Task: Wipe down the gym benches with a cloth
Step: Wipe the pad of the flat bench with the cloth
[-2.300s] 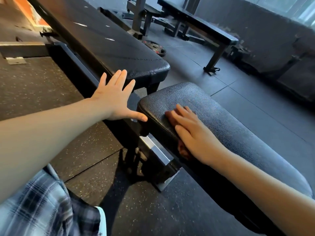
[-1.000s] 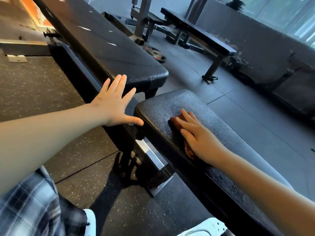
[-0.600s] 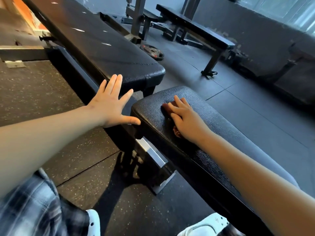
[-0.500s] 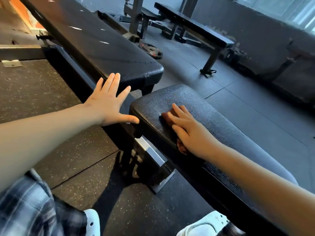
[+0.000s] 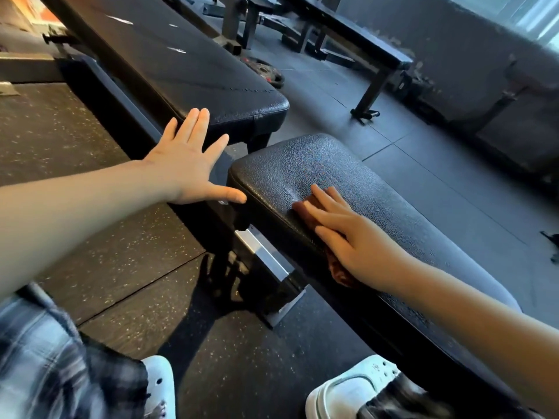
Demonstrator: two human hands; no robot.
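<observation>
Black pebbled seat pad (image 5: 302,167); reddish-brown cloth (image 5: 340,272); black speckled floor (image 5: 90,237); grey-and-black plaid trousers (image 5: 45,358); white shoes (image 5: 348,388).

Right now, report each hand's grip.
Left hand: open, fingers spread, holding nothing.
Right hand: open, flat fingers pressing the reddish-brown cloth onto the bench seat pad.

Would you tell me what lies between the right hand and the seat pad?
A reddish cloth, pressed flat under the right hand on the seat pad; its edges peek out around the hand in the head view.
</observation>
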